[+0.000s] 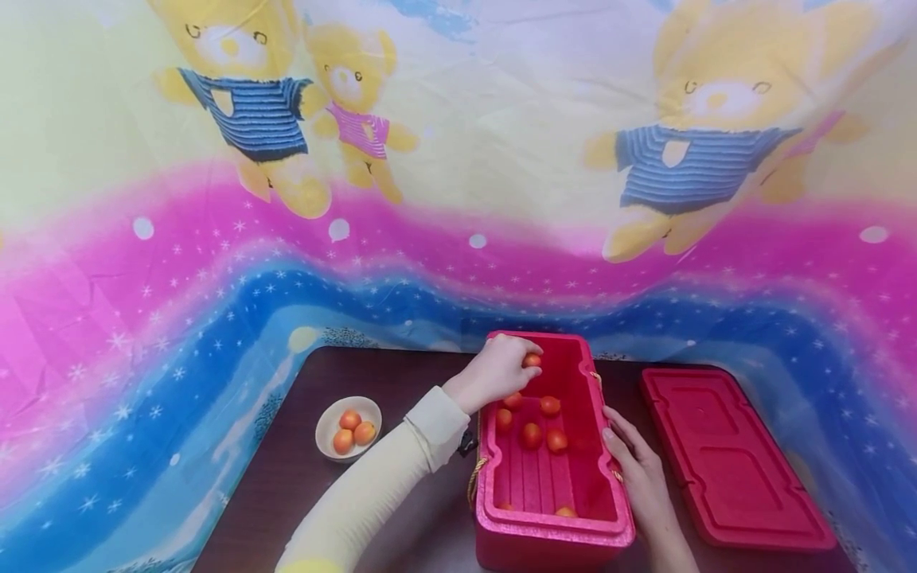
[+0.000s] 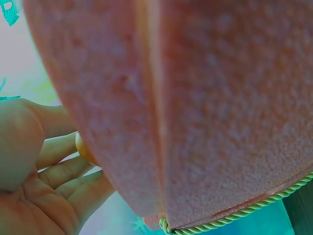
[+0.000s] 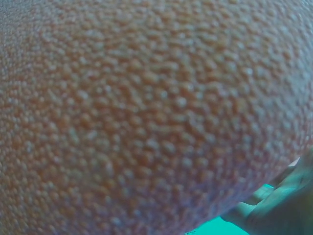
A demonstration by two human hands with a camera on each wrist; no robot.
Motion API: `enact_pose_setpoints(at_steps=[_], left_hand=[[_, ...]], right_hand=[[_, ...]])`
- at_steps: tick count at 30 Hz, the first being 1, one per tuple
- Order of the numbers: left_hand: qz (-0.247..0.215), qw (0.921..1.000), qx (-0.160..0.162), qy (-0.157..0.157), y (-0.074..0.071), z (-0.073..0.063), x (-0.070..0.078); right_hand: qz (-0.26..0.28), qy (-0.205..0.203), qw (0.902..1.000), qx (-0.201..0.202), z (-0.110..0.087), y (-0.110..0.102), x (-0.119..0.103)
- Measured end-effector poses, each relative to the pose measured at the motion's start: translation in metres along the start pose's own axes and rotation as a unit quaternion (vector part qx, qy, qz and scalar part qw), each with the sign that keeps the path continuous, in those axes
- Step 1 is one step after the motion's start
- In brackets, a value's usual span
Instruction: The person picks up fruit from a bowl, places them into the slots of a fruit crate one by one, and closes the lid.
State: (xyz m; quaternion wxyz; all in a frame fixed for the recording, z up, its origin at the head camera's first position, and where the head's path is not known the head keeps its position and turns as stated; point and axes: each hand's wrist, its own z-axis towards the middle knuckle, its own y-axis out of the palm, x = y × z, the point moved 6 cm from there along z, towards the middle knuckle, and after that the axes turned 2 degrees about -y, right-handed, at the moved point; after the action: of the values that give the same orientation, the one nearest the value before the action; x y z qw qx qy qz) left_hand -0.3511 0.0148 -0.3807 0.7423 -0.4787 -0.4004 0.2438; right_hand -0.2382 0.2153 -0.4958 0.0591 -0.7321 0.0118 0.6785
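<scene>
My left hand (image 1: pixel 497 370) reaches over the left rim of a red foam box (image 1: pixel 555 535) and pinches a small orange tomato (image 1: pixel 532 360) near the far end. In the left wrist view, a sliver of that tomato (image 2: pixel 85 149) shows by the fingers, partly hidden by the box wall. More tomatoes (image 1: pixel 531 435) lie on the ribbed box floor, mostly in its middle. My right hand (image 1: pixel 645 473) touches the outside of the right wall with extended fingers. Its fingers (image 3: pixel 274 196) are partly cut off in the right wrist view.
Left of the box stands a small cream bowl (image 1: pixel 325 447) holding three tomatoes. A red lid (image 1: pixel 738 458) lies flat to the right. Gold cord handles (image 1: pixel 474 481) hang on the box sides. The dark table (image 1: pixel 275 485) meets a printed cloth backdrop (image 1: pixel 458 270).
</scene>
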Motion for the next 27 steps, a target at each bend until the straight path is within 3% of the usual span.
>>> enact_pose_setpoints(at_steps=[17, 27], left_hand=[[-0.024, 0.9972, -0.071, -0.005, 0.011, -0.001, 0.002], [-0.019, 0.9973, -0.070, 0.010, 0.001, 0.000, 0.010]], right_hand=[[0.000, 0.011, 0.9999, -0.001, -0.001, 0.000, 0.000], [0.003, 0.001, 1.0000, -0.002, 0.000, 0.001, -0.001]])
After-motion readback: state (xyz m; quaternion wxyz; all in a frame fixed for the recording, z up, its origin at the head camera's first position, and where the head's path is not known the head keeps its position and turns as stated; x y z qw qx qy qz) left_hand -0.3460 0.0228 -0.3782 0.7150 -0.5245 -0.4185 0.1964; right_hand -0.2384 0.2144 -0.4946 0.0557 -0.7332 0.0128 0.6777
